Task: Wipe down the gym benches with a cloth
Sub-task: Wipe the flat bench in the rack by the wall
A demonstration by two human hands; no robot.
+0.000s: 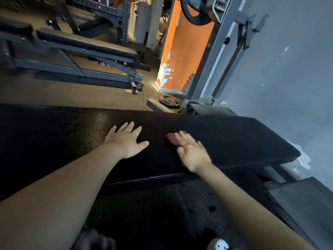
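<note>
Fingers of the right hand [191,152] press flat on a small reddish cloth [173,138] atop the black padded bench [234,139], though blur makes this uncertain. The left hand [127,140] rests spread, holding nothing. The cloth may slip free since nothing grips it.

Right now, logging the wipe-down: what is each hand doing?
Left hand: open, flat on the bench, holding nothing.
Right hand: open, fingers straight, pressing the cloth onto the bench.

No legible text or labels anywhere
</note>
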